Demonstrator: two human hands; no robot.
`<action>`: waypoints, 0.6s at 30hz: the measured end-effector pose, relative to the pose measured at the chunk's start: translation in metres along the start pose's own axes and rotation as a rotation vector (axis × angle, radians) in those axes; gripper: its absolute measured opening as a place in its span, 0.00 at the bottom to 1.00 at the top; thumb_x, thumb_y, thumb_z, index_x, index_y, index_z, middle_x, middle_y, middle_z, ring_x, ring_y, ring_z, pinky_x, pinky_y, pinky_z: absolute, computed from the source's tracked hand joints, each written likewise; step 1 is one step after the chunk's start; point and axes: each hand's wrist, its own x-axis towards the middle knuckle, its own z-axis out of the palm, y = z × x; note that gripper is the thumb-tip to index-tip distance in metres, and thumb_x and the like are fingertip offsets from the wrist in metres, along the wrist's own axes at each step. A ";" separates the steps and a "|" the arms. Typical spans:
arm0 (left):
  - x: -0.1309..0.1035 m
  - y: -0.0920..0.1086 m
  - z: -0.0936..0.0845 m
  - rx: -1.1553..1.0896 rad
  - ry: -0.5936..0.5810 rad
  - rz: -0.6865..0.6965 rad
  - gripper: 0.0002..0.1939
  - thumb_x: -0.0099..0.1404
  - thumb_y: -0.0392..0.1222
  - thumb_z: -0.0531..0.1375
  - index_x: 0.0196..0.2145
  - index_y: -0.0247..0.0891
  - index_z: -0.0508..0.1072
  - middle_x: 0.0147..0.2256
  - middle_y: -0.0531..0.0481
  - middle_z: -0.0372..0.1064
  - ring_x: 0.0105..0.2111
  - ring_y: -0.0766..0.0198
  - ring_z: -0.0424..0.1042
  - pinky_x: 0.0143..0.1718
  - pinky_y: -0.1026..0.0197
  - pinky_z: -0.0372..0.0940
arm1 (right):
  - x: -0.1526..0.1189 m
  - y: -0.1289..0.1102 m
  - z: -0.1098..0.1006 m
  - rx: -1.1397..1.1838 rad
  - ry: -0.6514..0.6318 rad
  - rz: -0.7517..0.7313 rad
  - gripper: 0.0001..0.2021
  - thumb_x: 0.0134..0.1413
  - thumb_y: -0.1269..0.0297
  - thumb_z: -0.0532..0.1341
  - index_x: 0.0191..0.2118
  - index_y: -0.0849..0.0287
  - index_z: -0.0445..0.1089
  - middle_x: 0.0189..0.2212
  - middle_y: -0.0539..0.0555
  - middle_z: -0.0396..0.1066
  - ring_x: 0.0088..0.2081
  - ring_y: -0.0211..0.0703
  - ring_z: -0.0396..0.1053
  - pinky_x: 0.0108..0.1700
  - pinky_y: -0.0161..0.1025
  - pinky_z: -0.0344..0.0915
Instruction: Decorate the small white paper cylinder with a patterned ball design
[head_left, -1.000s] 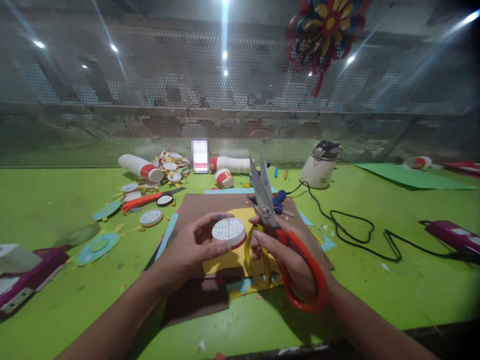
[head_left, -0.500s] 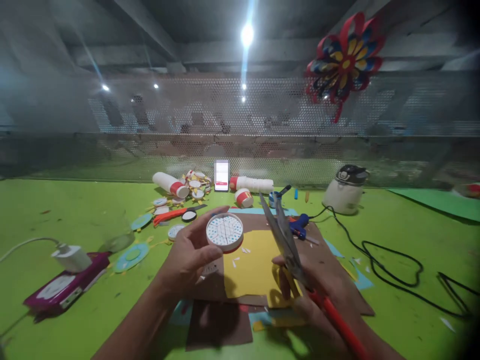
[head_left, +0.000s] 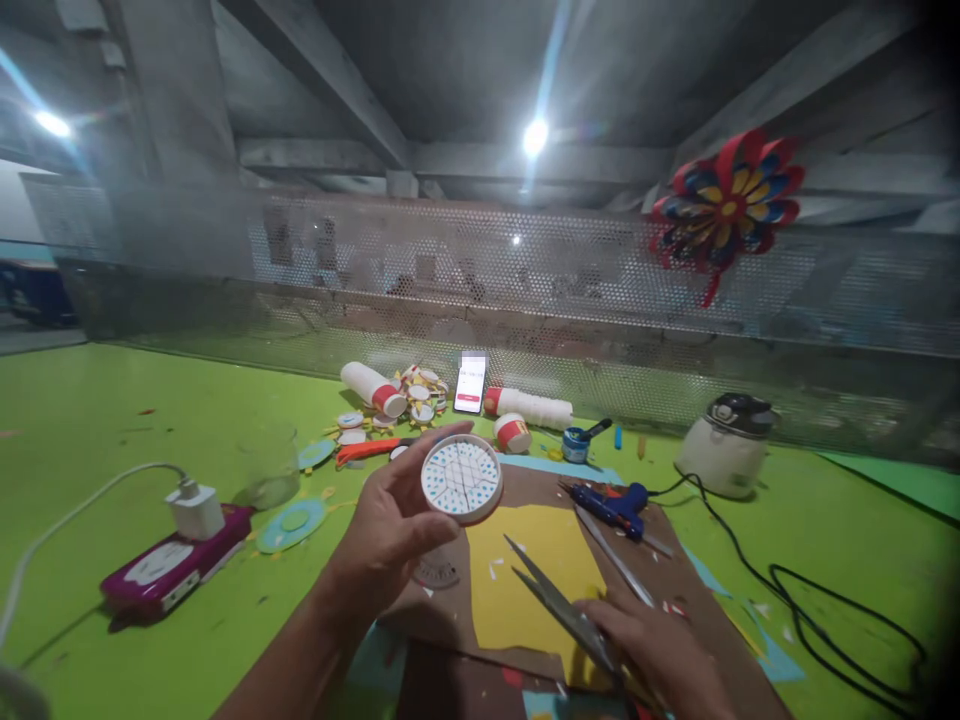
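Between the thumb and fingers of my left hand [head_left: 397, 515] is a round white disc [head_left: 461, 477] with blue dots and dark crossing lines, its face turned toward me. My right hand [head_left: 652, 640] holds scissors [head_left: 559, 605], blades slightly apart and pointing up and left over a yellow sheet [head_left: 525, 540]. The sheet lies on a brown board [head_left: 442, 620], with small white scraps on it. A blue glue gun [head_left: 619, 505] rests on the board's right part, beside a long grey strip or blade [head_left: 615, 555].
A phone [head_left: 470, 385] stands at the back between paper cups [head_left: 371, 388] and a cup stack [head_left: 532, 408]. Left are a purple power strip [head_left: 172, 570] and a clear jar [head_left: 270, 470]. A white pot [head_left: 724, 450] and black cable [head_left: 817, 600] are right.
The scissors have dropped lower, closer to the yellow sheet, and their tips lean further left. The disc stays in my left hand, turned more toward me. The whole view has shifted.
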 end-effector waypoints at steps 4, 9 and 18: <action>0.001 -0.001 -0.001 -0.013 0.013 0.012 0.37 0.44 0.47 0.76 0.53 0.42 0.74 0.50 0.41 0.74 0.53 0.45 0.70 0.56 0.49 0.66 | -0.005 0.007 0.000 -0.076 -0.122 -0.101 0.29 0.40 0.41 0.69 0.48 0.50 0.74 0.25 0.53 0.73 0.22 0.44 0.70 0.22 0.36 0.61; 0.001 -0.005 -0.001 -0.058 -0.045 0.017 0.35 0.47 0.43 0.75 0.54 0.42 0.74 0.52 0.42 0.73 0.55 0.47 0.69 0.57 0.51 0.65 | -0.004 0.001 0.000 -0.140 -0.070 -0.206 0.31 0.46 0.41 0.66 0.53 0.52 0.70 0.26 0.52 0.72 0.23 0.43 0.70 0.23 0.34 0.61; 0.001 -0.018 0.008 -0.187 -0.091 -0.017 0.30 0.52 0.41 0.73 0.52 0.41 0.74 0.48 0.43 0.76 0.50 0.55 0.74 0.52 0.61 0.68 | 0.006 -0.034 0.001 -0.173 0.127 -0.309 0.21 0.60 0.46 0.57 0.48 0.58 0.68 0.23 0.49 0.67 0.21 0.38 0.65 0.22 0.32 0.59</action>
